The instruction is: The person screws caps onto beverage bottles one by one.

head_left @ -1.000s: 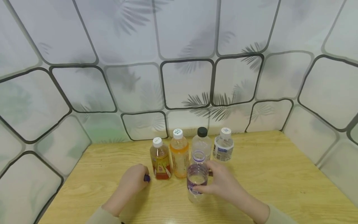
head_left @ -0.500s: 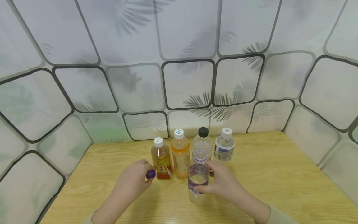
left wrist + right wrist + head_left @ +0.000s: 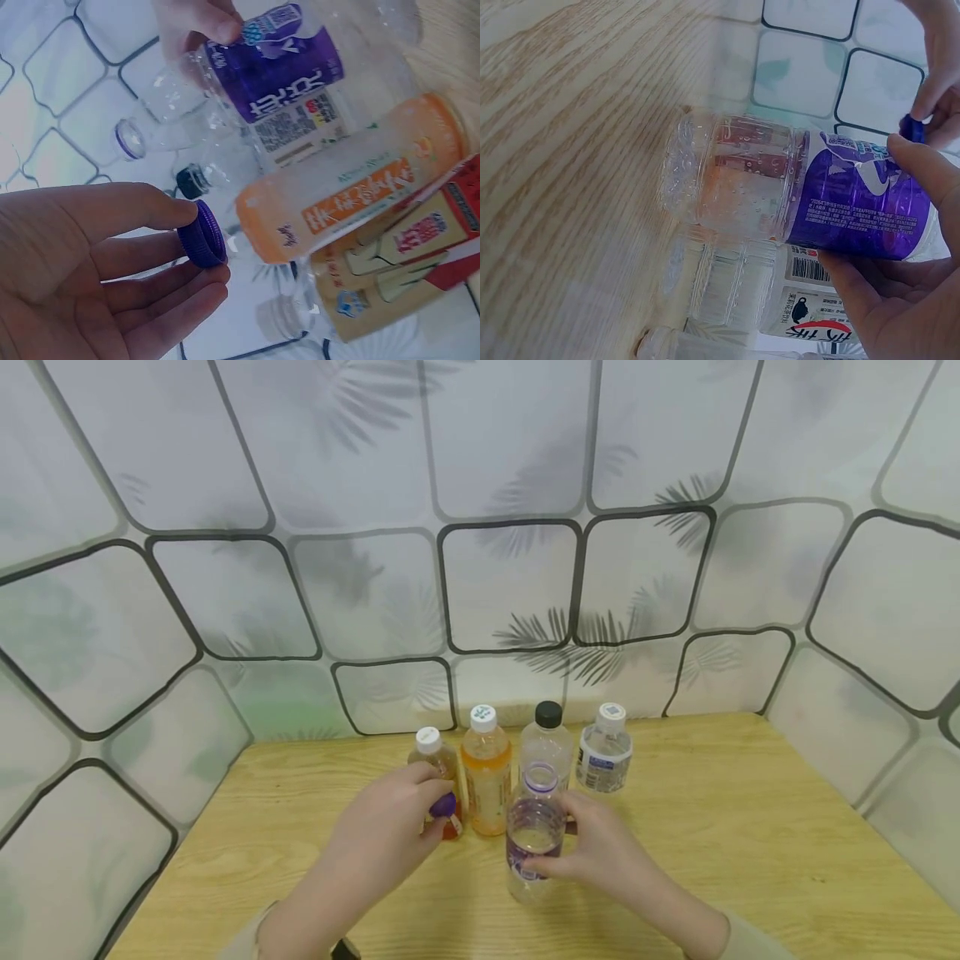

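Observation:
My left hand [image 3: 393, 818] pinches a purple bottle cap [image 3: 444, 806] between thumb and fingers, in front of the amber drink bottle [image 3: 430, 760]. The left wrist view shows the cap [image 3: 201, 236] with its hollow, ridged inside facing the bottles. With fingers and thumb around its purple label, my right hand [image 3: 603, 847] grips a clear bottle [image 3: 534, 835], upright on the table. A purple ring circles that bottle's uncapped mouth [image 3: 129, 140]. Water drops cling inside its clear lower part [image 3: 750, 176].
Behind stand an orange-banded bottle [image 3: 487, 785] with a white cap, a clear bottle [image 3: 546, 747] with a black cap and a short clear bottle [image 3: 604, 762] with a white cap. Bare wooden table [image 3: 750, 827] lies to the right, with a patterned wall [image 3: 510, 585] behind.
My left hand has moved up and to the right with the purple cap, from beside the amber bottle to in front of it. The right hand keeps its grip on the clear bottle.

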